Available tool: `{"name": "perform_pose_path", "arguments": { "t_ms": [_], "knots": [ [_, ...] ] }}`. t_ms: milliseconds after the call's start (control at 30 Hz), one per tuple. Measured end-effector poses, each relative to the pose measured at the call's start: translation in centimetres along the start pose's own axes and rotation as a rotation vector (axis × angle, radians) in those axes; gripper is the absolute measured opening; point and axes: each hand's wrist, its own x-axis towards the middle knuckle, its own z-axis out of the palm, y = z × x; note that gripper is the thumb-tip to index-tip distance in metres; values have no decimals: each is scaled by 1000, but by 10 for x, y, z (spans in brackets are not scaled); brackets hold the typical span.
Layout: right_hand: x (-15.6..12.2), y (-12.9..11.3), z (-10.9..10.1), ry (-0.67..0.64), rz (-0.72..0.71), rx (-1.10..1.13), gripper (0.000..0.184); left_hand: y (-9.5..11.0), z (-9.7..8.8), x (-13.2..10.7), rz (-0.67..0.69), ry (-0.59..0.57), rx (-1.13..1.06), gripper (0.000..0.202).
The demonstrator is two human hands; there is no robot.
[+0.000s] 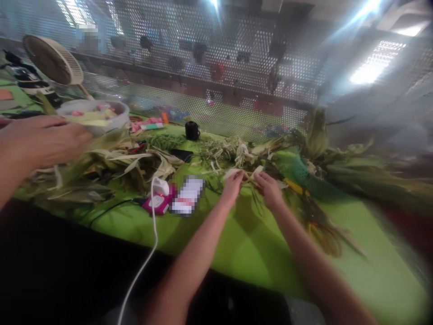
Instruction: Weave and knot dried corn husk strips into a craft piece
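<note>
Over the green tabletop (237, 239), my left hand (233, 186) and my right hand (269, 186) are close together with fingers pinched. A pale corn husk strip (233, 172) sticks out at my left fingers, and another pale husk end (259, 169) shows at my right fingers. Thin green strands hang down between the two hands. Just beyond them lies a heap of dry husk shreds (240, 151). How the pieces join between my fingertips is too blurred to tell.
Yellow-handled scissors (324, 239) and a green mesh basket (306, 178) lie at right, near corn leaves (372, 174). A phone (187, 196), a pink socket block (158, 198) with white cable, a black mug (192, 130) and a white basin (118, 113) stand leftward. Another person's hand (50, 137) reaches over husks.
</note>
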Motion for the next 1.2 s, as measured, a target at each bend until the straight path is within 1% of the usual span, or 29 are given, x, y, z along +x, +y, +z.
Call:
{"name": "perform_pose_path", "arguments": {
  "t_ms": [67, 100, 200, 300, 367, 433, 533, 600, 667, 767, 833, 933, 1000, 1067, 1133, 1200],
  "knots": [
    [0, 0, -2, -67, 62, -15, 34, -1, -3, 2, 54, -22, 55, 27],
    [0, 1, -3, -83, 67, -30, 34, -2, -4, 3, 54, -26, 55, 27],
    [-1, 1, -2, -96, 21, -56, 31, -1, -2, 2, -37, -2, -34, 22],
    [-4, 0, 1, -99, -30, -82, 27, 3, 2, 1, -157, 61, -161, 15],
    [-5, 0, 3, -92, -64, -106, 25, 5, 3, 1, -218, 98, -208, 12],
    [-5, 1, 4, -82, -93, -129, 25, 7, 3, 2, -256, 106, -235, 14],
    [-3, 3, 2, -56, -111, -148, 27, 8, 0, 5, -275, 91, -267, 16],
    [-2, 4, 1, -45, -110, -147, 27, 7, -2, 5, -264, 93, -263, 15],
    [-2, 4, -1, -43, -104, -135, 28, 6, -3, 5, -240, 56, -245, 12],
    [0, 5, -5, -26, -105, -132, 29, 6, -3, 2, -201, -93, -184, 17],
    [0, 5, -7, -15, -114, -146, 29, 7, -3, 0, -158, -156, -120, 21],
    [0, 5, -10, -27, -128, -164, 29, 7, -2, -2, -79, -136, -45, 27],
    [0, 5, -10, -45, -115, -158, 30, 6, -2, -1, -51, -125, -16, 30],
    [-1, 5, -9, -38, -70, -123, 31, 4, -2, 0, -36, -129, 4, 29],
    [-1, 6, -8, -1, -23, -61, 33, 3, -2, 0, -38, -126, 16, 25],
    [-1, 7, -7, 24, -7, 2, 33, 4, 0, -2, -47, -105, 9, 21]
  ]
}}
